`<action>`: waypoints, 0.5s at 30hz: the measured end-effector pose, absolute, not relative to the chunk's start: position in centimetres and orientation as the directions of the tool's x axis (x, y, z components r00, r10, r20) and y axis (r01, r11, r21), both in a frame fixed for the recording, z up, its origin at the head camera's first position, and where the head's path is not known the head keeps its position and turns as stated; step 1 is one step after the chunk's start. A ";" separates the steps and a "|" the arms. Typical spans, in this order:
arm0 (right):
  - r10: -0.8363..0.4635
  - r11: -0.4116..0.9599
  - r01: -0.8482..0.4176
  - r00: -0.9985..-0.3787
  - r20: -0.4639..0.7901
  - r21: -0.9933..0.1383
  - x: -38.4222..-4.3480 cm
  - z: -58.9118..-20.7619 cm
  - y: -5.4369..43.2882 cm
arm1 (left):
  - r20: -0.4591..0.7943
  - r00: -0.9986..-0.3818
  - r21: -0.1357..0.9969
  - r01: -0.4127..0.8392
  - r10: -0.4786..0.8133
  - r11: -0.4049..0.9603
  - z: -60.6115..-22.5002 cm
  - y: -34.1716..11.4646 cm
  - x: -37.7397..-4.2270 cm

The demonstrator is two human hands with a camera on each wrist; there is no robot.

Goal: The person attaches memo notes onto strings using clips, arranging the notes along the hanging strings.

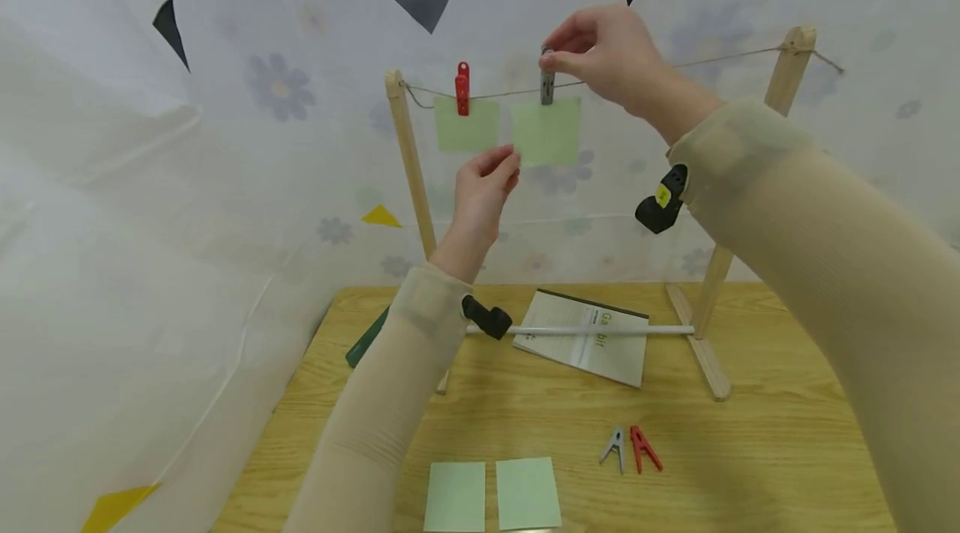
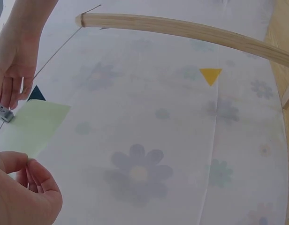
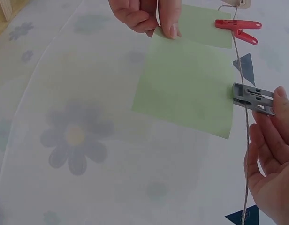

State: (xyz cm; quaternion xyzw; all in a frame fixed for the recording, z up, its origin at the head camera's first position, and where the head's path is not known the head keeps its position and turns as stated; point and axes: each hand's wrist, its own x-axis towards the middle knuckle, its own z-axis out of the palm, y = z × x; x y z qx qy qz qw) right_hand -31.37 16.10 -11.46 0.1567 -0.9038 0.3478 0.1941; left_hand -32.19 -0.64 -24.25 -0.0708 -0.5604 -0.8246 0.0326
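A grey clothespin (image 1: pixel 547 87) sits on the string at the top edge of a pale green paper (image 1: pixel 549 133). My right hand (image 1: pixel 611 57) pinches the upper end of this clothespin between thumb and fingers. Down at the paper's lower left corner, my left hand (image 1: pixel 489 187) pinches it between thumb and fingertips. In the right wrist view the clothespin (image 3: pixel 254 98) bites the paper's edge beside the string. To the left, a red clothespin (image 1: pixel 462 91) holds another green paper (image 1: pixel 467 126) on the same string.
Wooden posts (image 1: pixel 787 82) carry the string, joined low down by a white rod (image 1: pixel 667 330). On the table (image 1: pixel 787 433) lie a notebook (image 1: pixel 622 358), a grey clothespin (image 1: pixel 614 450), a red clothespin (image 1: pixel 643 450) and two green papers (image 1: pixel 455 497). Something dark green (image 1: pixel 367 339) lies behind my left arm.
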 end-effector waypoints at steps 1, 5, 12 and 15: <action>-0.151 0.709 -0.422 -0.874 0.462 -0.566 -31.3 -11.5 16.1 | 0.153 -0.988 0.918 0.133 0.024 -0.373 -24.2 -0.6 -32.2; -0.161 0.712 -0.431 -0.869 0.468 -0.554 -31.3 -11.4 16.0 | 0.161 -0.987 0.913 0.139 0.024 -0.383 -24.0 -0.7 -32.0; -0.175 0.724 -0.429 -0.872 0.457 -0.540 -31.4 -11.6 15.8 | 0.153 -0.988 0.911 0.135 0.015 -0.389 -23.9 -1.0 -32.2; -0.187 0.732 -0.431 -0.872 0.452 -0.528 -31.5 -11.8 15.7 | 0.152 -0.988 0.910 0.136 0.012 -0.393 -24.0 -1.0 -32.2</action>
